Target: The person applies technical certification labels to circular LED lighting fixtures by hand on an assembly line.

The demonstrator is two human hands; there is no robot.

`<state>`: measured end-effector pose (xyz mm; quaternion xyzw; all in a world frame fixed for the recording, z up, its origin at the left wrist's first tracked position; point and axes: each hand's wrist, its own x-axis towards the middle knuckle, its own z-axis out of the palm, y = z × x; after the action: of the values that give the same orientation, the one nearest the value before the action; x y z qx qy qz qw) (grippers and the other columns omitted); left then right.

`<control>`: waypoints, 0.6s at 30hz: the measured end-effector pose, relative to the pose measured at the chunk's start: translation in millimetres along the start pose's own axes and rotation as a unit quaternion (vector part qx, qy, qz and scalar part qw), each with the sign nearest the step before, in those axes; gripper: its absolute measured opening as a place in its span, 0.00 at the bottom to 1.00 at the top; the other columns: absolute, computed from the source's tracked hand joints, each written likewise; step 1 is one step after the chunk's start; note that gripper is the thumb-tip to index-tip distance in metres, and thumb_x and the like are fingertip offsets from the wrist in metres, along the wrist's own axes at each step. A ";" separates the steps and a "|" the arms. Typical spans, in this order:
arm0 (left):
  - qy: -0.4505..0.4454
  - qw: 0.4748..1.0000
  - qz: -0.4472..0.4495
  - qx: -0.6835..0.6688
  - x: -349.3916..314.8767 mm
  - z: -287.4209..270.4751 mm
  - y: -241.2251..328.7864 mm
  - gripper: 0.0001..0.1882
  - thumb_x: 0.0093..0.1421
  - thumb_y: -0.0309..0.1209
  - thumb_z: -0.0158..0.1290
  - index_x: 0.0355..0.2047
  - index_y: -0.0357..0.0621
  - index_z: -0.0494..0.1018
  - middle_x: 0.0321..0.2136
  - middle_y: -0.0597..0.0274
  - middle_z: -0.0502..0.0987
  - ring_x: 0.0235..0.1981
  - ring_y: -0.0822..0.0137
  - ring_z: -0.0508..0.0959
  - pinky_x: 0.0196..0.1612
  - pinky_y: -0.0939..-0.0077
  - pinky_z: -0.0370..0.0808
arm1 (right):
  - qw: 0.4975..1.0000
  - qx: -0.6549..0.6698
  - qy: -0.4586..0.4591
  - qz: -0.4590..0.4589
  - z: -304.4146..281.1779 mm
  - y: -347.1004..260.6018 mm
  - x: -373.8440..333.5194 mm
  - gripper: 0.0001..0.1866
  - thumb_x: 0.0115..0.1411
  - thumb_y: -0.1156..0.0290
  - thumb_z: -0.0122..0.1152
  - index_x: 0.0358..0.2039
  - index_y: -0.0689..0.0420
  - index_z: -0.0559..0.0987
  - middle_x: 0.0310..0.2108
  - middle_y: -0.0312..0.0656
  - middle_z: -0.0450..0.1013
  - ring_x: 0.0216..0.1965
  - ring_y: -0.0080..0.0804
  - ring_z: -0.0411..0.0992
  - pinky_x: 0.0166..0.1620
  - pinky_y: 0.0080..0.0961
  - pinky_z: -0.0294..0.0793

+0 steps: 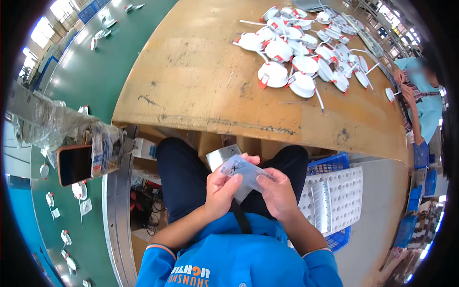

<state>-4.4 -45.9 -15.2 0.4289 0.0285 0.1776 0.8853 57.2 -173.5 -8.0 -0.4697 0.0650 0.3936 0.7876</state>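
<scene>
Above my lap I hold a thin, translucent plastic sheet or small bag (246, 173) with dark print on it. My left hand (220, 191) pinches its left side between thumb and fingers. Its right end is pinched by my right hand (278, 195). Just behind the sheet, between my knees, lies a pale, flat piece (223, 156) with dark print; what it is I cannot tell. Part of it is hidden by the sheet and my left hand.
On the brown table (191, 81) lies a heap of round white lamps (303, 85) with red clips. A green conveyor (81, 234) carries more lamps at left, beside a phone (75, 165) on a wrapped post. At right are a white perforated tray (351, 191), a blue crate (340, 239) and a co-worker (416, 95).
</scene>
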 end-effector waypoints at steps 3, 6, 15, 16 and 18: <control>-0.092 0.972 0.114 0.184 14.0 -2.2 14.1 0.26 0.52 0.36 0.48 0.49 0.31 0.61 0.44 0.45 0.69 0.45 0.57 0.70 0.49 0.64 0.64 | 0.954 -0.225 0.035 -0.195 2.1 -22.7 -13.3 0.07 0.44 0.78 0.63 0.24 0.61 0.74 0.27 0.38 0.71 0.31 0.26 0.68 0.35 0.22 0.67; -0.222 0.795 0.261 0.501 42.8 -20.6 34.9 0.27 0.47 0.41 0.51 0.44 0.35 0.67 0.40 0.51 0.71 0.45 0.51 0.69 0.46 0.61 0.63 | 0.750 -0.474 -0.027 -0.460 -4.2 -56.9 -32.7 0.10 0.36 0.78 0.67 0.20 0.56 0.74 0.24 0.37 0.71 0.30 0.32 0.68 0.35 0.25 0.63; 0.043 0.766 0.017 0.642 189.3 7.3 25.4 0.17 0.53 0.40 0.49 0.31 0.34 0.72 0.22 0.56 0.73 0.26 0.71 0.72 0.31 0.76 0.68 | 0.689 -0.576 -0.084 -0.432 -14.6 -76.4 -53.9 0.09 0.37 0.71 0.68 0.20 0.49 0.76 0.24 0.30 0.72 0.35 0.28 0.68 0.46 0.33 0.55; 0.074 0.792 -0.024 0.606 212.0 13.8 18.1 0.17 0.54 0.39 0.49 0.29 0.34 0.72 0.21 0.56 0.73 0.25 0.71 0.72 0.31 0.76 0.68 | 0.683 -0.583 -0.092 -0.430 -15.3 -75.7 -54.7 0.09 0.37 0.71 0.68 0.20 0.49 0.76 0.24 0.30 0.72 0.35 0.28 0.68 0.46 0.33 0.55; 0.108 0.818 -0.039 0.564 244.6 20.3 4.1 0.17 0.54 0.39 0.49 0.27 0.34 0.72 0.20 0.57 0.73 0.24 0.72 0.72 0.30 0.75 0.68 | 0.700 -0.577 -0.104 -0.408 -15.7 -74.4 -56.7 0.09 0.38 0.71 0.68 0.20 0.49 0.75 0.25 0.30 0.72 0.36 0.28 0.68 0.47 0.33 0.54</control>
<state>227.4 24.0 25.7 0.8294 0.2358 0.1416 0.4862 73.4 -236.2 61.4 -0.7691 -0.4549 0.0406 0.4471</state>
